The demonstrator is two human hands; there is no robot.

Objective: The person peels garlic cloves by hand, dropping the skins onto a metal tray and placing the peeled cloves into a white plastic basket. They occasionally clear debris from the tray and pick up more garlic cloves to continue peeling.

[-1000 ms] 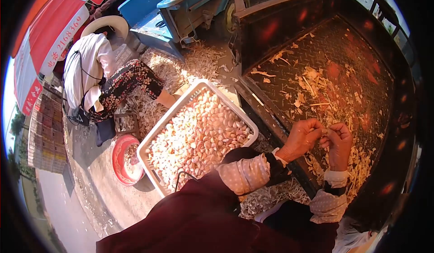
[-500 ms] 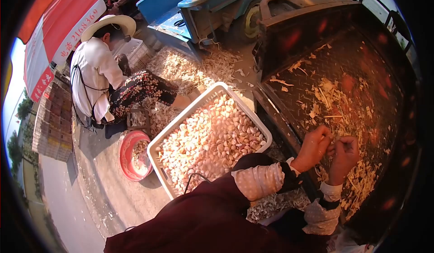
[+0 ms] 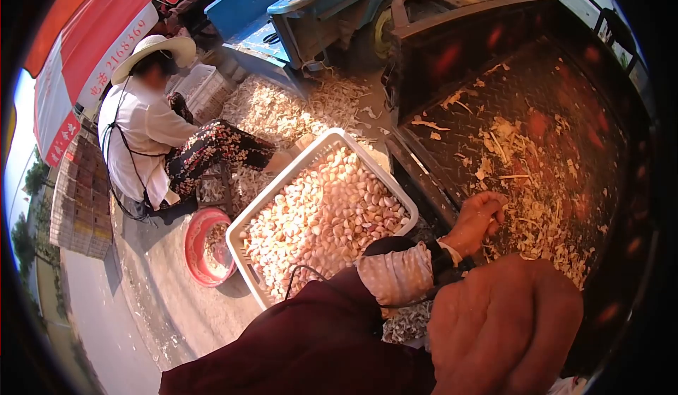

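Observation:
My left hand [image 3: 480,222] is over the near edge of the dark metal cart bed [image 3: 452,137], its fingers curled together; what they hold, if anything, is too small to make out. Large and close to the camera, my right hand [image 3: 505,324] shows its back with the fingers bent inward, and its fingertips are hidden. Dry peelings [image 3: 526,162] lie scattered over the cart bed. To the left of my hands stands a white plastic crate [image 3: 247,282] full of peeled-looking garlic cloves [image 3: 321,215].
A person [image 3: 145,123] in a straw hat sits at the left, near a red basin [image 3: 194,250]. Behind are a heap of peelings [image 3: 282,109] and a blue vehicle [image 3: 318,6]. Stacked crates [image 3: 81,204] stand at the far left, below a red and white umbrella [image 3: 92,34].
My right hand has left my left hand and come up close to the camera. My left hand has shifted slightly left. The seated person's head has turned and lowered.

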